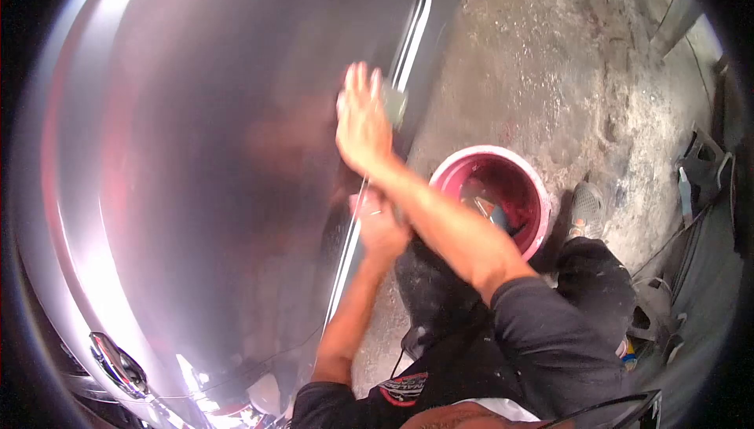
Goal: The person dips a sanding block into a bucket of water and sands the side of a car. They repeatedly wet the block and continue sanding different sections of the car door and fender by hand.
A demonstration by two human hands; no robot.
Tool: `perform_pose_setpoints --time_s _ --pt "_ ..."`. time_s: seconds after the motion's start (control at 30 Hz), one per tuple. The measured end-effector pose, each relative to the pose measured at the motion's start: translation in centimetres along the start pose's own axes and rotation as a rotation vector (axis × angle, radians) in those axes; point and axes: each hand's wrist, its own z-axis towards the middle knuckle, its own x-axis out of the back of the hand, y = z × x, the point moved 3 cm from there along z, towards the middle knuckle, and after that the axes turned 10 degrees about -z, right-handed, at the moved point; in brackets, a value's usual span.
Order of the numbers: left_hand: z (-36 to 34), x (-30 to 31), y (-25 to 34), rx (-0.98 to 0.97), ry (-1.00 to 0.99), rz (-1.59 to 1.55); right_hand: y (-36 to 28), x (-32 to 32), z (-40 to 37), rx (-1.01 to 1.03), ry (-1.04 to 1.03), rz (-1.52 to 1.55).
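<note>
A dark grey car door [220, 130] with a bright trim strip [343, 264] along its edge fills the left side of the head view. My right hand [364, 122] lies over the panel near that edge, fingers stretched out. A greenish-grey flat piece [395, 107] shows beside its fingers; how far it reaches under the hand is hidden. Below, at the door's edge, is my left hand [382, 229], blurred, with its fingers curled. What it holds, if anything, cannot be made out. My right forearm passes above the left hand.
A pink-red bucket [536, 185] stands on the stained concrete floor [518, 67], right of the door, with some objects inside. My shoe [587, 205] is beside it. A chrome door handle [118, 362] sits at lower left. Dark parts [703, 162] lie along the right side.
</note>
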Motion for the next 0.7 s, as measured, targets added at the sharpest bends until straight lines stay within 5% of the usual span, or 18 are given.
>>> perform_pose_setpoints --time_s 0.13,0.17,0.2,0.23,0.3,0.43,0.5,0.53,0.57,0.7 --pt "-6.2 5.6 -6.7 -0.085 -0.24 0.138 1.4 -0.6 1.3 0.102 0.056 -0.155" --pt "-8.9 5.0 -7.9 -0.246 -0.481 0.351 0.9 -1.1 -0.4 0.145 0.029 -0.243" --pt "-10.5 3.7 -9.0 -0.413 -0.721 0.568 -1.8 0.2 -3.8 0.306 -0.207 -0.754" --pt "-10.5 2.4 -9.5 -0.422 -0.723 0.576 -0.6 -1.8 -6.7 0.146 -0.045 0.019" --pt "-11.6 0.7 -9.2 -0.168 -0.626 0.249 -0.3 -1.5 -5.0 0.12 -0.017 0.021" --pt "-12.2 -2.1 -9.4 -0.174 -0.555 0.3 0.4 -0.2 2.6 0.097 0.16 0.05" --pt "-12.7 -3.3 -10.0 -0.214 -0.508 0.326 -0.8 -1.2 -1.4 0.2 0.021 -0.321" --pt "-13.3 -3.8 -10.8 -0.189 -0.531 0.235 -1.3 -2.1 -4.4 0.304 -0.217 -0.356" --pt "-13.8 -4.4 -11.0 -0.154 -0.559 0.144 -0.7 -3.0 -7.4 0.185 -0.059 0.102" --pt "-13.0 -3.7 -10.1 -0.143 -0.563 0.199 -0.2 0.1 0.9 0.065 0.125 0.034"
